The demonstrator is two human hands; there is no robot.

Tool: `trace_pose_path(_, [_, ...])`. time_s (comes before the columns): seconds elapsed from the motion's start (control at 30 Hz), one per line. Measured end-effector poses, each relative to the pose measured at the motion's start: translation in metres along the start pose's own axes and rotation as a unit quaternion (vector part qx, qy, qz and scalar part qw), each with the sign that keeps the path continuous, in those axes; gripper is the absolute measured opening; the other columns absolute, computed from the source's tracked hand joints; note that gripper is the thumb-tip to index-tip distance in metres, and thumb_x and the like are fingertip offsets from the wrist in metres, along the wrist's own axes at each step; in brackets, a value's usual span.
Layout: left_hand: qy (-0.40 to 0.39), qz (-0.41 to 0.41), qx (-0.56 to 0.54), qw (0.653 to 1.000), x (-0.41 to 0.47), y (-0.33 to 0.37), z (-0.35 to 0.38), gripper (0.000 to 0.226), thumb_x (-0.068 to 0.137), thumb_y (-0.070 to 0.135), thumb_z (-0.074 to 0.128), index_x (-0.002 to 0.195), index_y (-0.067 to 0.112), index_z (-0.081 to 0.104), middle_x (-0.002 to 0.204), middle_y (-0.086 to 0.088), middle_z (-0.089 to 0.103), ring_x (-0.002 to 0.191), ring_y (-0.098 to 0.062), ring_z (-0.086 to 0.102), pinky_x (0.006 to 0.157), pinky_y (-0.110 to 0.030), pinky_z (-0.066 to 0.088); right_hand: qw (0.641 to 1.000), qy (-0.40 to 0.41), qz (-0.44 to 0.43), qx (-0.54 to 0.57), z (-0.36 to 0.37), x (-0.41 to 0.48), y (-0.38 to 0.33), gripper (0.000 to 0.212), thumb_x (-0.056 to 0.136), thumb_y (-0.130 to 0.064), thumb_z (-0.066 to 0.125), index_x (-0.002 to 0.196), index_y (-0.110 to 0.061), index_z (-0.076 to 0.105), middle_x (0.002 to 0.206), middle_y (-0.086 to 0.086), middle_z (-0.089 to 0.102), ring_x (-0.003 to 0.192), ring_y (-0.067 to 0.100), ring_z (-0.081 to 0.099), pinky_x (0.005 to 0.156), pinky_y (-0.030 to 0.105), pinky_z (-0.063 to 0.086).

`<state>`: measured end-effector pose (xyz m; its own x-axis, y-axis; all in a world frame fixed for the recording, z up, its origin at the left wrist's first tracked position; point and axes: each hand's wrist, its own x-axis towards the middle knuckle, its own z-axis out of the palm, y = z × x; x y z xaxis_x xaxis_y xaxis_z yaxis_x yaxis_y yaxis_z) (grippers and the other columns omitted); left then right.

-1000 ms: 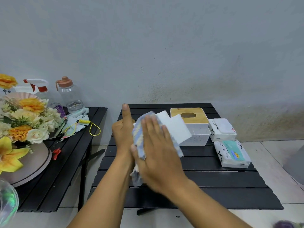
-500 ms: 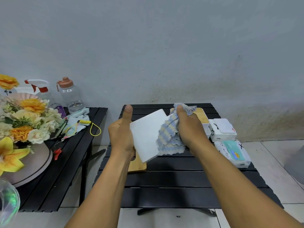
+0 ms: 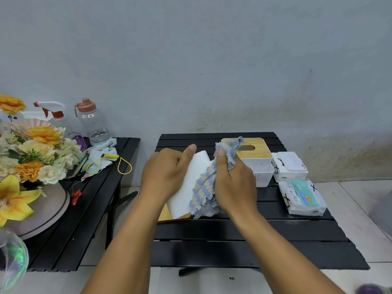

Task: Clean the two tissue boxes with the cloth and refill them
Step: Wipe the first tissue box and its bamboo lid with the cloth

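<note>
Striped cloth on white box (tilted)

Flowers, spray bottle, water bottle on side table

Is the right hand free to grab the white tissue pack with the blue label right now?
Likely not yet: the right hand grips the blue and cream striped cloth. The tissue pack lies uncovered on the black slatted table, nothing between.

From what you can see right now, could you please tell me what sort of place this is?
Probably a plain home corner: bare stained wall, tiled floor, black slatted table, flower arrangement.
</note>
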<state>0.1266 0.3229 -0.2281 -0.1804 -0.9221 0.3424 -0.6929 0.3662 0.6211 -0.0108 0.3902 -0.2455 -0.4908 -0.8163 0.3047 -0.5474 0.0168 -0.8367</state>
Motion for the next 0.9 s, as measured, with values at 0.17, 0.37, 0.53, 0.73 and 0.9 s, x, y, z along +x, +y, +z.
trace_pose_path(0.17, [0.059, -0.022, 0.009, 0.998, 0.001, -0.005, 0.007, 0.073, 0.104, 0.057, 0.045, 0.048, 0.016, 0.019, 0.04, 0.002, 0.021, 0.046, -0.018, 0.024, 0.051, -0.037, 0.023, 0.998, 0.027, -0.051, 0.005, 0.014, -0.021, 0.006, 0.051, 0.1, -0.054, 0.027, 0.138, -0.03, 0.051, 0.129, -0.008, 0.061, 0.12, 0.017, 0.055, 0.096, 0.038, 0.047])
trace_pose_path(0.37, [0.121, -0.024, -0.087, 0.989, 0.001, -0.011, 0.014, 0.072, 0.104, 0.053, 0.051, 0.051, 0.021, 0.015, 0.041, 0.003, 0.016, 0.047, -0.017, 0.017, 0.053, -0.035, 0.018, 0.961, 0.039, -0.237, -0.137, 0.023, -0.044, 0.003, 0.068, 0.1, -0.036, 0.039, 0.157, -0.009, 0.012, 0.165, 0.01, 0.019, 0.154, 0.026, 0.011, 0.122, 0.043, 0.019])
trace_pose_path(0.53, [0.155, 0.066, -0.074, 0.983, -0.006, -0.006, 0.018, 0.07, 0.101, 0.06, 0.047, 0.051, 0.022, 0.014, 0.041, 0.001, 0.017, 0.045, -0.017, 0.021, 0.049, -0.03, 0.018, 0.954, -0.005, -0.179, -0.241, 0.015, -0.024, -0.009, 0.064, 0.098, -0.041, 0.025, 0.152, -0.009, 0.036, 0.162, 0.009, 0.028, 0.153, 0.027, 0.009, 0.121, 0.047, 0.018])
trace_pose_path(0.73, [0.169, 0.06, -0.108, 0.978, -0.009, -0.007, 0.021, 0.071, 0.1, 0.058, 0.05, 0.049, 0.023, 0.015, 0.041, 0.002, 0.019, 0.044, -0.015, 0.02, 0.049, -0.03, 0.018, 0.979, -0.025, -0.131, -0.154, 0.003, -0.004, -0.024, 0.048, 0.105, -0.043, 0.029, 0.124, -0.016, 0.063, 0.136, 0.002, 0.057, 0.139, 0.022, 0.035, 0.113, 0.04, 0.034])
trace_pose_path(0.9, [0.169, -0.037, -0.2, 0.964, -0.004, -0.013, 0.024, 0.073, 0.101, 0.054, 0.056, 0.048, 0.019, 0.02, 0.046, 0.008, 0.017, 0.049, -0.014, 0.018, 0.053, -0.034, 0.02, 0.939, 0.033, -0.284, -0.193, 0.016, -0.036, 0.001, 0.06, 0.103, -0.03, 0.032, 0.156, -0.004, 0.024, 0.165, 0.01, 0.02, 0.154, 0.026, 0.01, 0.123, 0.042, 0.014])
